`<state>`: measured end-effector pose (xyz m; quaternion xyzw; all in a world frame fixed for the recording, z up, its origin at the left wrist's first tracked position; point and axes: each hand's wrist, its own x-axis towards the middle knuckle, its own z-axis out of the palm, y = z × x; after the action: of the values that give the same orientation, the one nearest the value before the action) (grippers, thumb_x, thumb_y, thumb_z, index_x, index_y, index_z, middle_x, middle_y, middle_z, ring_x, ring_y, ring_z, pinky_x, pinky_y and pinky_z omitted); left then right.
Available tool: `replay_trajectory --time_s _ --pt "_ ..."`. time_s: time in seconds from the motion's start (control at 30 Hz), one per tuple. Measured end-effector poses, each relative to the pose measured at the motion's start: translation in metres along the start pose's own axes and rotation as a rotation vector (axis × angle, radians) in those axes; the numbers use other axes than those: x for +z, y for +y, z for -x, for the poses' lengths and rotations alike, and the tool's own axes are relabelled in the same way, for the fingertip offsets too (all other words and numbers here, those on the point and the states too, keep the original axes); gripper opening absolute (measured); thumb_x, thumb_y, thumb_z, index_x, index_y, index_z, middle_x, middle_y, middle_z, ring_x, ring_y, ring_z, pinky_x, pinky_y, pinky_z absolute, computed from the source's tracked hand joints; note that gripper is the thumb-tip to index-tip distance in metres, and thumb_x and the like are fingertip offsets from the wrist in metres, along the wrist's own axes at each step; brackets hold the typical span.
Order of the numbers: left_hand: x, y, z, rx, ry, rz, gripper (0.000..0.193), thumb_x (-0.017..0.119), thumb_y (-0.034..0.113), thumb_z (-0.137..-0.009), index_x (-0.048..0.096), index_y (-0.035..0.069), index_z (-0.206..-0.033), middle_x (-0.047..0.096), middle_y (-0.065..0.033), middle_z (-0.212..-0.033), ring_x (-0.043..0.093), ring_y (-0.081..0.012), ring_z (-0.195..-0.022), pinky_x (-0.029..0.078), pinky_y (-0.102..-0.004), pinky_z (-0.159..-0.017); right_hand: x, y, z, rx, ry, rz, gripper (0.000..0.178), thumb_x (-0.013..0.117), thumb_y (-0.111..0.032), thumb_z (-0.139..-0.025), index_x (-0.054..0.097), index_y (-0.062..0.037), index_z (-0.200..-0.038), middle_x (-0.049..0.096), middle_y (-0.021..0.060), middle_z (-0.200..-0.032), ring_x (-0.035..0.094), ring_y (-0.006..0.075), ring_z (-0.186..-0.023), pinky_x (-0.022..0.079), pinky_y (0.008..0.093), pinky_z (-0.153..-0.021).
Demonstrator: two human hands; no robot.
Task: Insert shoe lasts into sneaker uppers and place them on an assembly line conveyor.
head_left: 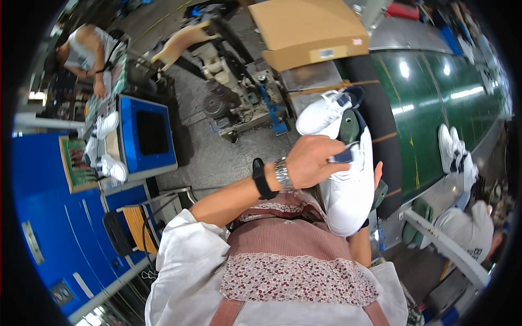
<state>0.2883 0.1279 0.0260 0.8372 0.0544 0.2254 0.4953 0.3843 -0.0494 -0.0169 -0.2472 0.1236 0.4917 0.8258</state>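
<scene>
A white sneaker is held up before my chest, toe toward me, with a dark green shoe last in its opening. My left hand pinches the dark tab at the sneaker's tongue, fingers closed. Behind the sneaker is my right hand, supporting it from the far right side; most of it is hidden and only some fingers show. Just beyond lies a second white sneaker with a dark lining, on the edge of the bench. Part of another green last shows beside my right fingers.
A cardboard box stands at the back. On the right runs a green conveyor belt carrying white shoes. Greasy machinery stands ahead on the floor. Left are a blue machine, more white shoes and a person; another person sits right.
</scene>
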Motion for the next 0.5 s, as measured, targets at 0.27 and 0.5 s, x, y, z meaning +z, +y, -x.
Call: replay_trajectory --time_s 0.27,0.5 --pt "-0.081 -0.096 0.118 -0.53 0.518 0.302 0.057 0.084 0.027 -0.085 0.052 -0.001 -0.123 0.065 -0.0085 -0.108 0.067 -0.0141 -0.09 0.056 -0.027 -0.073 0.094 0.104 -0.106 -0.39 -0.406 1.079 0.088 0.067 -0.016 -0.087 0.021 0.0027 -0.158 0.043 0.0212 -0.15 0.048 0.0291 -0.135 0.04 0.0383 -0.111" --pt "-0.148 -0.169 0.112 -0.604 0.803 1.109 0.053 0.065 0.046 -0.097 0.058 -0.002 -0.119 0.07 -0.0131 -0.106 0.074 -0.0241 -0.085 0.063 -0.0392 -0.059 0.186 0.203 -0.171 -0.694 -0.48 1.881 0.1 0.074 -0.037 -0.082 0.022 -0.0021 -0.159 0.047 0.0298 -0.14 0.056 0.0444 -0.122 0.044 0.0478 -0.104"
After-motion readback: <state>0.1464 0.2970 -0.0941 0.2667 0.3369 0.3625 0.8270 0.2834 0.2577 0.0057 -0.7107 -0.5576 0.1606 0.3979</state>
